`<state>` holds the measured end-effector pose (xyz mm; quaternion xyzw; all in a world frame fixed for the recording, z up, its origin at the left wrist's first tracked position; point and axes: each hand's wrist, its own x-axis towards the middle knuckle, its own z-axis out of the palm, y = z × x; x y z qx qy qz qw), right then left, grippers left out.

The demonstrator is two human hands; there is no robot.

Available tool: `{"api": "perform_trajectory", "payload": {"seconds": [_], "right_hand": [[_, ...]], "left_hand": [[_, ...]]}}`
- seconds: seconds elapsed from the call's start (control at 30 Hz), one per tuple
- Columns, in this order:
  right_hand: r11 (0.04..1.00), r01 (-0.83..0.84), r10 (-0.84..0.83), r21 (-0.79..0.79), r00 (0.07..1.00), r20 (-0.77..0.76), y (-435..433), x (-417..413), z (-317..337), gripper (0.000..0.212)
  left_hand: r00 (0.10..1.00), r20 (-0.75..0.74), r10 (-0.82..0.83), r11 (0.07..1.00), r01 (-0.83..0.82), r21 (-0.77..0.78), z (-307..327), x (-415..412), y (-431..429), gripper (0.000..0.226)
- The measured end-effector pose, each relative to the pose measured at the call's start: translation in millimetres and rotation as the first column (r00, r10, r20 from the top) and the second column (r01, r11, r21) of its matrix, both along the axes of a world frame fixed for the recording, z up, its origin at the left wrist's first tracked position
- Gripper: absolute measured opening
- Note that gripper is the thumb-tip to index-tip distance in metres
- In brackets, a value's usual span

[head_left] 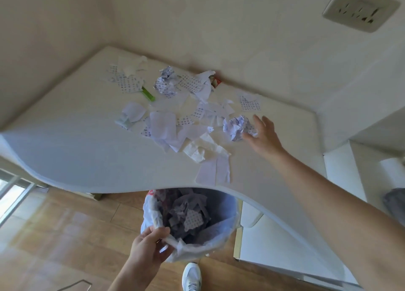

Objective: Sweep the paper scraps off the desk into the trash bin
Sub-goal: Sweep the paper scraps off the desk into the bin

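Several paper scraps [166, 126], flat and crumpled, lie scattered over the white desk [72, 137]. A crumpled paper ball [237, 127] sits at the right of the pile. My right hand [263, 132] is open on the desk just right of that ball, fingers touching it. Below the desk's front edge stands a trash bin [228, 216] lined with a white plastic bag and holding several scraps. My left hand [149, 249] grips the bin's near rim and bag.
A green marker [148, 94] lies among the far scraps, and a red-and-white item [215, 82] sits by the wall. A wall socket [360, 7] is at top right. White cabinets [274, 242] stand to the right. My white shoe [191, 276] is on the wooden floor.
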<state>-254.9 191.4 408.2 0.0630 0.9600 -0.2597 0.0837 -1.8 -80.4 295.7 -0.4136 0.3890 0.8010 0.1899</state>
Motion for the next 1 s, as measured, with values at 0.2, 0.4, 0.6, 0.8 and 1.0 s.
{"api": "perform_trajectory", "payload": {"seconds": [0.2, 0.4, 0.6, 0.8, 1.0], "right_hand": [[0.977, -0.197, 0.185, 0.082, 0.973, 0.138, -16, -62, 6, 0.087], [0.916, -0.349, 0.303, 0.197, 0.925, 0.231, -36, -41, -30, 0.079], [0.859, -0.470, 0.424, 0.202, 0.875, 0.234, -48, 12, -36, 0.079], [0.810, -0.558, 0.530, 0.180, 0.828, 0.182, -74, 85, -31, 0.064], [0.674, -0.736, 0.705, 0.069, 0.668, 0.240, -99, 138, -24, 0.084]], "left_hand": [[1.000, -0.004, 0.013, 1.000, -0.013, 0.023, -4, -8, 3, 0.015], [0.997, 0.001, 0.079, 0.997, -0.079, 0.017, -7, -18, 14, 0.032], [0.997, 0.005, 0.074, 0.997, -0.075, 0.019, 3, -22, 12, 0.029], [0.998, 0.017, 0.060, 0.998, -0.060, 0.009, 11, -19, 3, 0.027], [0.999, 0.006, 0.052, 0.999, -0.052, 0.002, 13, -15, -10, 0.023]]}}
